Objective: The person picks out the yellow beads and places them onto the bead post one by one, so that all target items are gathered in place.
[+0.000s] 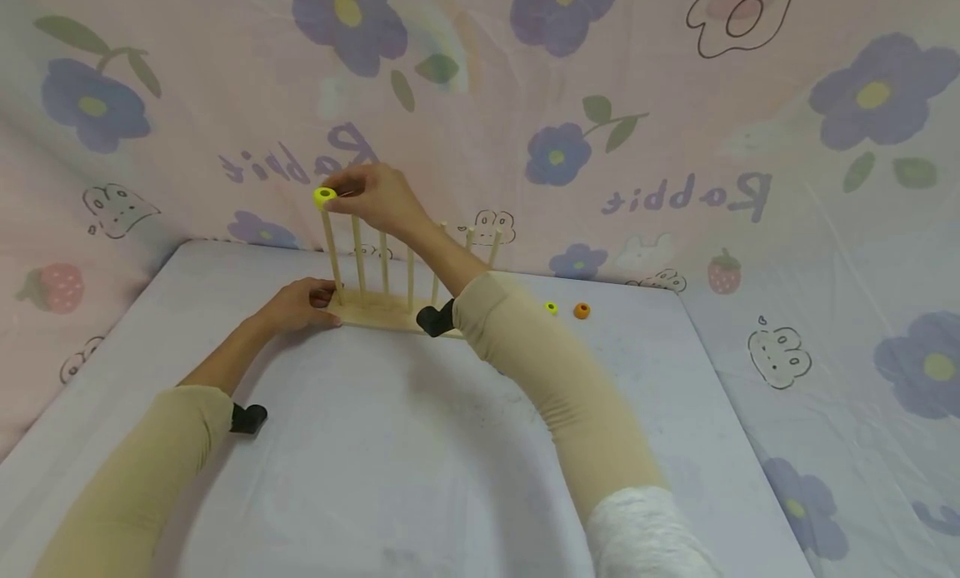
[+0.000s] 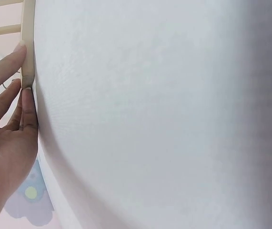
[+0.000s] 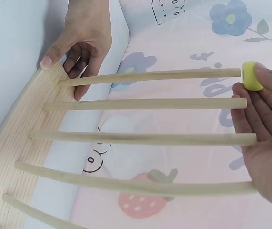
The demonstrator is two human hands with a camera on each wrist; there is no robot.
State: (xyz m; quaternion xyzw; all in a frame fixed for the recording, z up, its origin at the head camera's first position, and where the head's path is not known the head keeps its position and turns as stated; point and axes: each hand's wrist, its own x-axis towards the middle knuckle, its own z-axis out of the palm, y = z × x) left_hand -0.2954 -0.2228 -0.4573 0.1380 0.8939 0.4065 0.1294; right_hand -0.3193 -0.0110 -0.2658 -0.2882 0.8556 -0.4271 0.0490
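At upper left, head view: yellow bead (image 1: 324,199) was just off the end peg's (image 1: 333,257) tip.
Right hand (image 1: 378,199) pinched its side, presumably baring the hole (image 1: 326,193); left hand (image 1: 295,306) clamped the base (image 1: 382,313), likely for steadiness.

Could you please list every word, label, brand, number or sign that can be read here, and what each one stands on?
"Rabbit": mirrored, on the patterned cloth, right side of the head view.
"Rabbit": mirrored, same cloth, farther left, partly behind the right hand.
Right wrist view: purple letters on the cloth, too partly hidden to read.
No text can be made out on the wooden rack or held yellow bead.
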